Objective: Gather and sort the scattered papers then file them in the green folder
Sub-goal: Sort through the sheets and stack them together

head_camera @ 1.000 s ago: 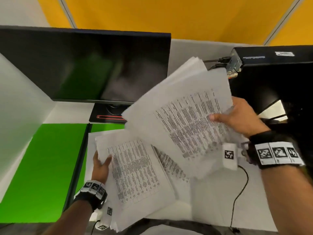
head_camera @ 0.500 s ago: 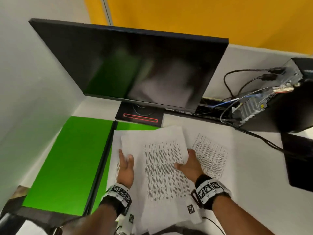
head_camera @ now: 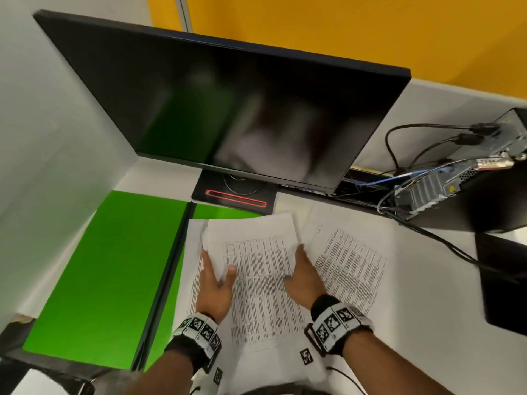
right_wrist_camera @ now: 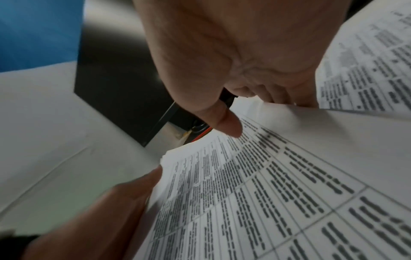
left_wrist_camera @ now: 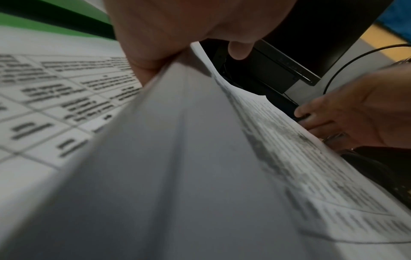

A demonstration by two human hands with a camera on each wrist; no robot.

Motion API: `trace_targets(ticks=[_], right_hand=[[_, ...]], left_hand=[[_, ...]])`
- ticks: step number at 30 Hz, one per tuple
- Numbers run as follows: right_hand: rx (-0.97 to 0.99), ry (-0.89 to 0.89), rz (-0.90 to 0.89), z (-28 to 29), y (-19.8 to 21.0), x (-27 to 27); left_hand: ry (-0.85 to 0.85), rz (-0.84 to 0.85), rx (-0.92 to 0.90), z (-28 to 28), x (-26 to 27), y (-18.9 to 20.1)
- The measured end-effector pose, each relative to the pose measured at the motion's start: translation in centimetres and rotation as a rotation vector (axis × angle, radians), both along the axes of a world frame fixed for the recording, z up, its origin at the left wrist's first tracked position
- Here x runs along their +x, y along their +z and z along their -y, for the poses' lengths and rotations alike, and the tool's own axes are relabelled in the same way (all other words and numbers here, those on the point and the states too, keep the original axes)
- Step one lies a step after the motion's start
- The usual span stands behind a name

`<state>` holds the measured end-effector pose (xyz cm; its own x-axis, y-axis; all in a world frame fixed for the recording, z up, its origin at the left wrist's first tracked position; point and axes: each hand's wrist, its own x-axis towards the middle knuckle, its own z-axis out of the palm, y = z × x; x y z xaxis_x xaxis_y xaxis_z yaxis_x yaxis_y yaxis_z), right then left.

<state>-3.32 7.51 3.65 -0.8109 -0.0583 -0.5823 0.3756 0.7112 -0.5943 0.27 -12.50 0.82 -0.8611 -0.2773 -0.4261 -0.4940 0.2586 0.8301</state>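
Observation:
A stack of printed papers lies partly on the right half of the open green folder. My left hand grips the stack's left edge, thumb on top, the other fingers along the side. In the left wrist view the sheets run up into that hand. My right hand pinches the stack's right edge; in the right wrist view its thumb presses on the print and its fingers sit beneath. One loose printed sheet lies to the right on the white desk.
A dark monitor on a black base stands right behind the folder. A small computer with several cables sits at the back right, with a black object at the right edge. A grey partition closes the left side.
The fan of sheets my right hand held up in the air has come down onto the pile. Both hands now hold the stack at its two sides.

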Motion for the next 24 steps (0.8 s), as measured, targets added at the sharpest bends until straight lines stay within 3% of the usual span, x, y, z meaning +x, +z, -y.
trace_targets(ticks=[6,8,11,12,14,16,18,24], right_hand=[[0.06,-0.007,0.04,0.0,-0.4,0.9],[0.095,-0.007,0.03,-0.3,-0.3,0.5],[-0.001,-0.057,-0.007,-1.8,-0.3,0.0],[0.037,-0.099,-0.06,-2.7,-0.3,0.0],[0.324,-0.262,-0.172,-5.3,-1.0,0.5],[0.514,-0.58,-0.065,-8.0,-1.3,1.3],[0.559,-0.835,0.132,-10.2,-1.4,1.8],[0.483,-0.901,0.375,-12.3,-1.8,1.2]], left_hand=[[0.209,0.022,0.187,0.9,-0.4,-0.5],[0.206,0.021,0.174,1.2,-0.5,-0.4],[0.128,0.041,0.198,1.2,-0.3,-0.6],[0.104,0.047,0.183,1.1,-0.3,-0.6],[0.077,0.036,0.158,1.1,-0.5,-0.7],[0.07,0.028,0.14,1.1,-0.7,-0.5],[0.066,0.019,0.119,0.9,-0.6,-0.5],[0.059,-0.008,0.082,0.3,-0.2,0.4]])
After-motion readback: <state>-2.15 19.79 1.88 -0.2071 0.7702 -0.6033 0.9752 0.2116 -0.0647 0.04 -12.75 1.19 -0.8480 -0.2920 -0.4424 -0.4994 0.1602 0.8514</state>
